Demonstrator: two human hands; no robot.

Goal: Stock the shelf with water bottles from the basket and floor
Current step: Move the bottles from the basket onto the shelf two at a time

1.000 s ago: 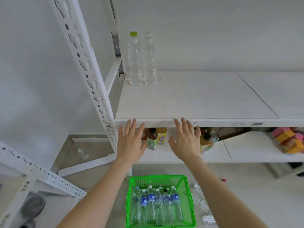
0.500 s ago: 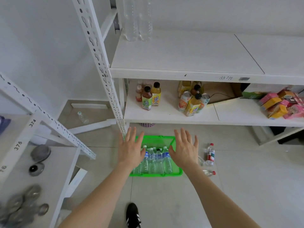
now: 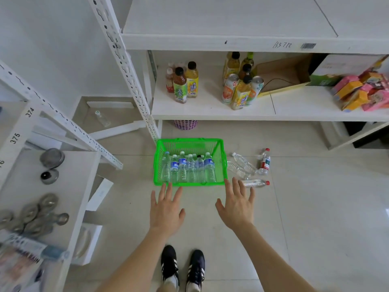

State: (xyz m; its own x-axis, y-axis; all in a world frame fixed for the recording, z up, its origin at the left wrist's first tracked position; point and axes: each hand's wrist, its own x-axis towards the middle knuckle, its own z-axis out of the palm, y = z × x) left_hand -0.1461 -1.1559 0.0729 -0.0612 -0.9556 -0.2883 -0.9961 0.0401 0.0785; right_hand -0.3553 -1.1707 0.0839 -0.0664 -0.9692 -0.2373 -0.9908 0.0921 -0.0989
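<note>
A green plastic basket (image 3: 220, 157) sits on the tiled floor below the white shelf (image 3: 231, 42). Several clear water bottles (image 3: 190, 167) with blue labels stand inside it. More water bottles lie loose on the floor to its right: two clear ones (image 3: 242, 165), a red-capped one (image 3: 264, 162) and another red-capped one (image 3: 255, 183). My left hand (image 3: 166, 209) hovers open just in front of the basket's near rim. My right hand (image 3: 236, 205) is open too, near the basket's front right corner, holding nothing.
The lower shelf carries tea and juice bottles (image 3: 183, 83), cans (image 3: 242, 89), a cardboard box (image 3: 282, 74) and coloured packets (image 3: 362, 93). A purple bin (image 3: 185, 124) sits under it. A second rack (image 3: 42, 186) with metal items stands left. My shoes (image 3: 183, 268) are below.
My view has tilted down from the upper shelf to the floor. Both open hands have dropped from the shelf edge to just in front of the basket.
</note>
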